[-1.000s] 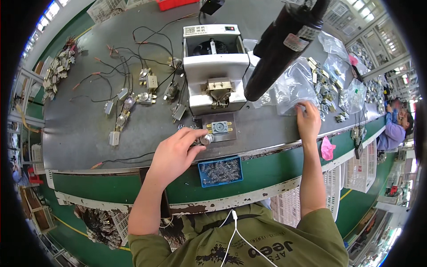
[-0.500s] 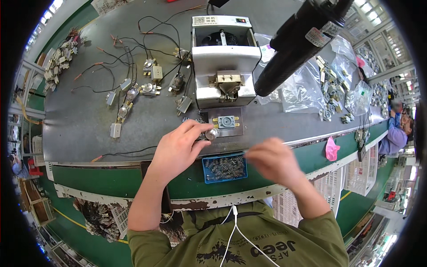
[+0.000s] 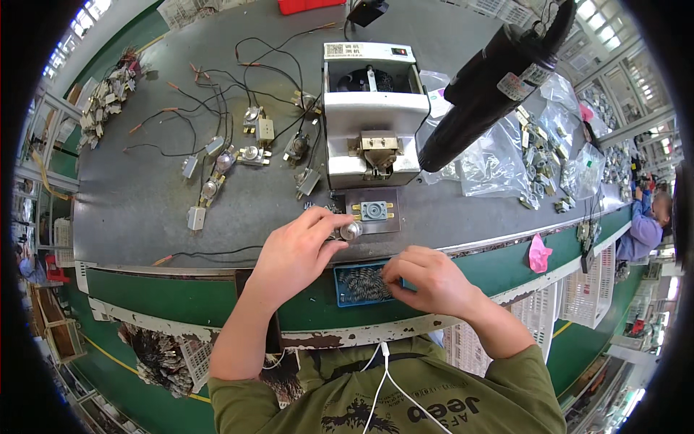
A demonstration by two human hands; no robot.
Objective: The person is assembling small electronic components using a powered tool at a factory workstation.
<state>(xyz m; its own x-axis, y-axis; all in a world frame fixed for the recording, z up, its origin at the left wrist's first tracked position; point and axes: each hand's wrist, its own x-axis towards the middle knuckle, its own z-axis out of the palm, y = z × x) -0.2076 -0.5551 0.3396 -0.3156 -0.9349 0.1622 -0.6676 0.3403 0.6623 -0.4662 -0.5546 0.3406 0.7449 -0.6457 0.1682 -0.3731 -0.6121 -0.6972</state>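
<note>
Pinching a small round metal part (image 3: 350, 231) between thumb and fingertips, the left hand (image 3: 296, 249) is resting at the near edge of the grey workbench (image 3: 144, 217), just beside the dark fixture plate (image 3: 374, 211) lying before the white machine (image 3: 372, 108); the right hand (image 3: 426, 278) is hovering over the blue tray (image 3: 354, 286) of small parts, its fingers curled together, dipping in; whether they are gripping anything is impossible to tell.
</note>
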